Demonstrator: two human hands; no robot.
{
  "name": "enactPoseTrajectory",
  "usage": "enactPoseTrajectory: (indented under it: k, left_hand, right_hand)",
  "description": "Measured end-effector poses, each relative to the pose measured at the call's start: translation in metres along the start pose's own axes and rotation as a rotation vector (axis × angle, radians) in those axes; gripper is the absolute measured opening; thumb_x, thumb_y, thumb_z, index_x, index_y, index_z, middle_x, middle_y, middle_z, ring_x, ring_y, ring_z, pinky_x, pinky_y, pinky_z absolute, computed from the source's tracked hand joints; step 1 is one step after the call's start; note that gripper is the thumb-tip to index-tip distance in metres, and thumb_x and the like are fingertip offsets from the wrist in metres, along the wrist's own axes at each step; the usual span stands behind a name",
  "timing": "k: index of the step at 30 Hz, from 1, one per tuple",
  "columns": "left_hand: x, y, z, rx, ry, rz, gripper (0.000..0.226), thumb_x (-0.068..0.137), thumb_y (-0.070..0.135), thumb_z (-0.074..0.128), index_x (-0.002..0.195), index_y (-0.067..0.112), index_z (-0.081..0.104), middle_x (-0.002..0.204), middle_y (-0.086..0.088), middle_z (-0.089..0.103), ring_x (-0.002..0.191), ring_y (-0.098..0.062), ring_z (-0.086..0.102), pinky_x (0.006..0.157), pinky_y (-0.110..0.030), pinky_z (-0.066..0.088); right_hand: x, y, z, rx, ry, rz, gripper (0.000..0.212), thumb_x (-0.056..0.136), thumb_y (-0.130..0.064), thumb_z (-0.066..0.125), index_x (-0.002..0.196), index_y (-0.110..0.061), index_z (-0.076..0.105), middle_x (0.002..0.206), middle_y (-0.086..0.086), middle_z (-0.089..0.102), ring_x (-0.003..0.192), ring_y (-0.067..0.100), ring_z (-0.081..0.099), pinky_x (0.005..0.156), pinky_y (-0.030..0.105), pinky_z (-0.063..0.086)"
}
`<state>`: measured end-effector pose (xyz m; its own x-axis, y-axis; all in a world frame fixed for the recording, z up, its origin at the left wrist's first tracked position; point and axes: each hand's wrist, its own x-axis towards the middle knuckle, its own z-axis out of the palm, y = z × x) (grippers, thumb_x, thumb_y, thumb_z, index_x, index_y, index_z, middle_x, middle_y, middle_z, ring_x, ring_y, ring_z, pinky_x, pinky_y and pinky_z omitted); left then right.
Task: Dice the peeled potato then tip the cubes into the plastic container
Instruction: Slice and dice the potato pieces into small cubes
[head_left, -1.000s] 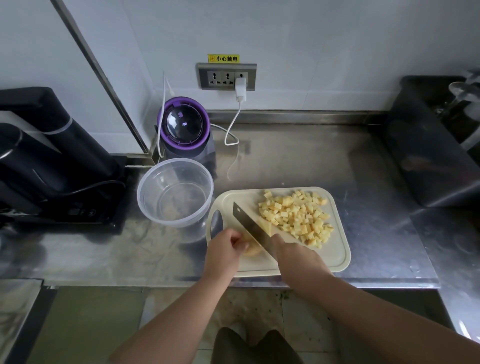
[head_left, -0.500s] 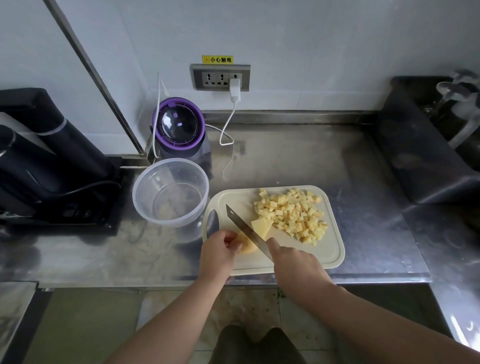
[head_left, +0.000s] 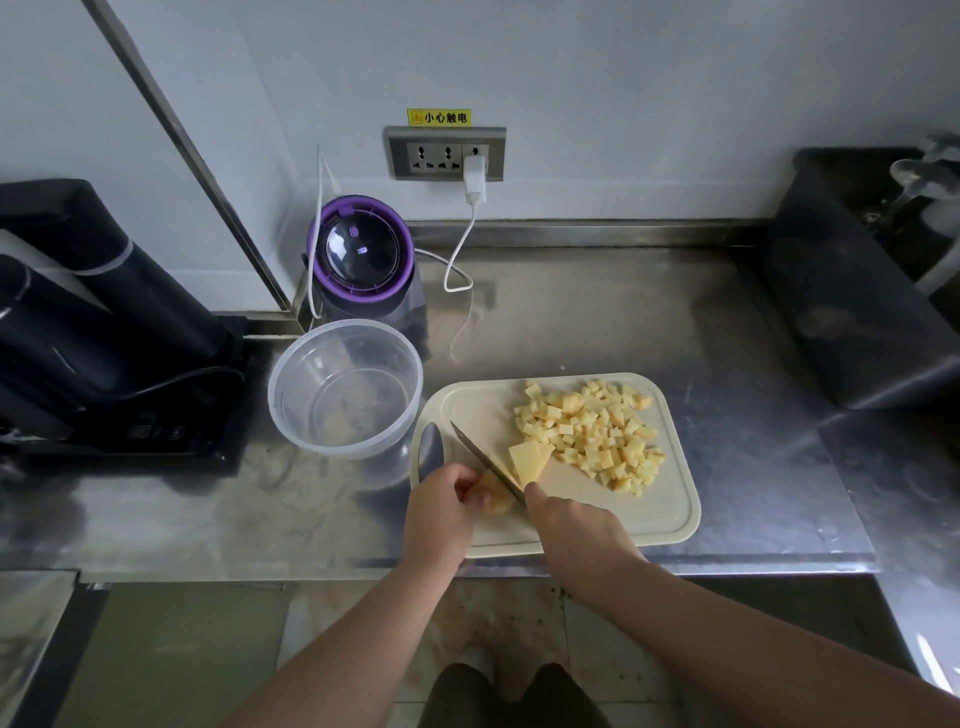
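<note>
1. At the front edge of the steel worktop (head_left: 571, 322), on the cream plastic cutting board (head_left: 667, 514), the left hand (head_left: 441, 504) curls round the last pale yellow potato lump (head_left: 497, 500). The right hand (head_left: 582, 530) grips the steel knife (head_left: 480, 454), its handle hidden in the fist.
2. A flat slice (head_left: 529, 460) leans on the blade, and the diced cubes (head_left: 597, 431) are heaped toward the board's far right corner.
3. The round clear plastic container (head_left: 291, 415), beside the board's far left corner, looks empty, so tipping remains.

Desk (head_left: 597, 322): stainless steel, brushed, smeared, hazy reflections toward back edge. Cutting board (head_left: 670, 519) at front edge: cream plastic, matt, smooth. Plastic container (head_left: 278, 415): clear, glossy. Knife (head_left: 485, 462): dark metal blade, dull sheen. Potato piece (head_left: 496, 499), potato cubes (head_left: 597, 436): pale yellow, smooth cut faces. Small appliance (head_left: 358, 249): glossy dark dome, purple plastic ring. Socket plate (head_left: 397, 156): grey, brushed-metal look.
</note>
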<state>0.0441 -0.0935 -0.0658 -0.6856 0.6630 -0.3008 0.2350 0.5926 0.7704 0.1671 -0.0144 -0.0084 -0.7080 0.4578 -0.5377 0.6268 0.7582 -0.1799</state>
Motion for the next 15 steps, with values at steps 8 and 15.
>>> enactPoseTrajectory:
  k: [8, 15]
  left_hand:
    - [0.003, -0.006, -0.003, -0.020, -0.051, -0.024, 0.016, 0.087, 0.021, 0.068, 0.102, 0.013, 0.067, 0.098, 0.003, 0.070, 0.095, -0.015, 0.065, 0.090, -0.029, 0.051]
    - [0.000, -0.005, -0.001, -0.010, -0.004, -0.029, 0.020, 0.088, 0.025, 0.066, 0.105, 0.014, 0.067, 0.101, 0.002, 0.070, 0.097, -0.016, 0.065, 0.090, -0.039, 0.054]
  right_hand:
    - [-0.008, 0.009, -0.006, 0.101, 0.061, 0.078, 0.046, 0.094, -0.004, 0.053, 0.129, -0.023, 0.030, 0.080, -0.002, 0.051, 0.069, 0.013, 0.058, 0.061, 0.026, 0.050]
    - [-0.020, 0.006, -0.003, 0.073, 0.089, 0.031, 0.048, 0.095, -0.006, 0.052, 0.132, -0.022, 0.027, 0.075, -0.005, 0.044, 0.065, 0.011, 0.053, 0.057, 0.023, 0.046]
